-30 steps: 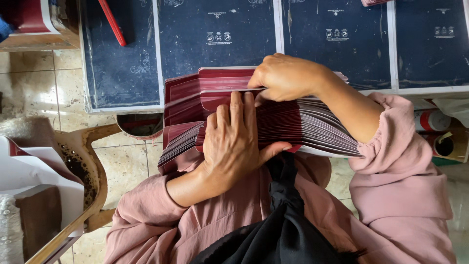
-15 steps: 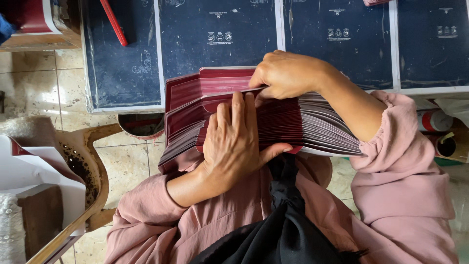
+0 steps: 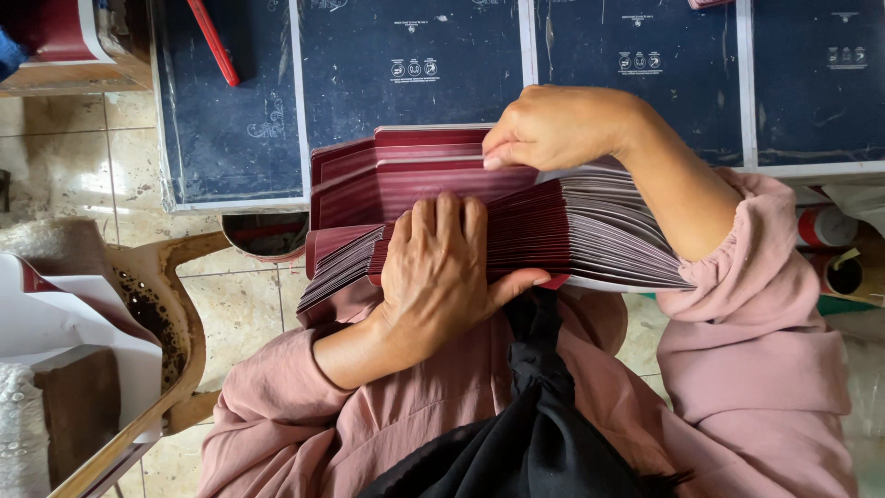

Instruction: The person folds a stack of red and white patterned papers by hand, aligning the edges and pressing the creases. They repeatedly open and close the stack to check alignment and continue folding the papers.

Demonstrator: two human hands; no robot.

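A thick stack of maroon card sheets (image 3: pixel 590 235) rests against my lap, fanned out so that many edges show. My left hand (image 3: pixel 442 272) lies flat over the near part of the stack, fingers spread upward and thumb hooked under its right side. My right hand (image 3: pixel 553 129) grips the top sheets at the far edge of the stack, fingers curled over them. Both arms wear pink sleeves (image 3: pixel 737 314). A black cloth (image 3: pixel 535 433) hangs down my front.
Large dark blue printed sheets with white borders (image 3: pixel 406 83) cover the table ahead. A red stick (image 3: pixel 214 41) lies on the left sheet. A wooden chair (image 3: pixel 175 314) and white sheets (image 3: pixel 74 323) stand at left on the tiled floor. Cans (image 3: pixel 830 231) sit at right.
My left hand has shifted slightly on the stack. My right hand stays on the top sheets, and the fanned stack has barely moved.
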